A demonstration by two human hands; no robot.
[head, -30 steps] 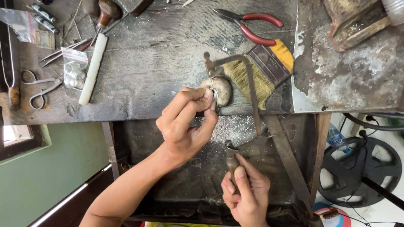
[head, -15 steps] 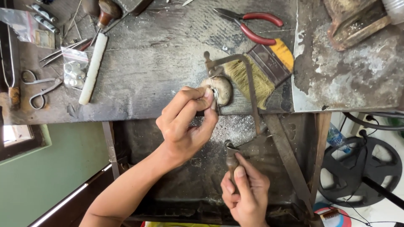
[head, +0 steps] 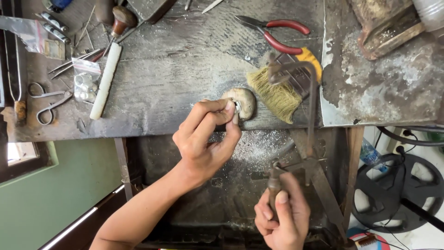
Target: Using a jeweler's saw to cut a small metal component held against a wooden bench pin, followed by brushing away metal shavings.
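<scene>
My left hand [head: 203, 143] pinches a small silver ring [head: 237, 107] between thumb and fingertips and presses it against the worn wooden bench pin [head: 245, 101] at the bench's front edge. My right hand [head: 283, 216], lower down and to the right, grips the wooden handle of a jeweller's saw [head: 311, 115]. The saw's metal frame rises beside the ring, to its right, and does not touch it.
On the scarred bench top [head: 185, 60] lie red-handled pliers [head: 282, 36], a yellow-handled brush [head: 280, 95], a white-handled tool [head: 106, 78], snips [head: 48, 103] and a small bag of parts [head: 85, 83]. A dark tray [head: 259, 148] dusted with metal filings sits below. A rusty metal plate [head: 384, 83] is at right.
The saw frame has swung to the right, away from the ring and bench pin. My left hand still holds the ring at the pin.
</scene>
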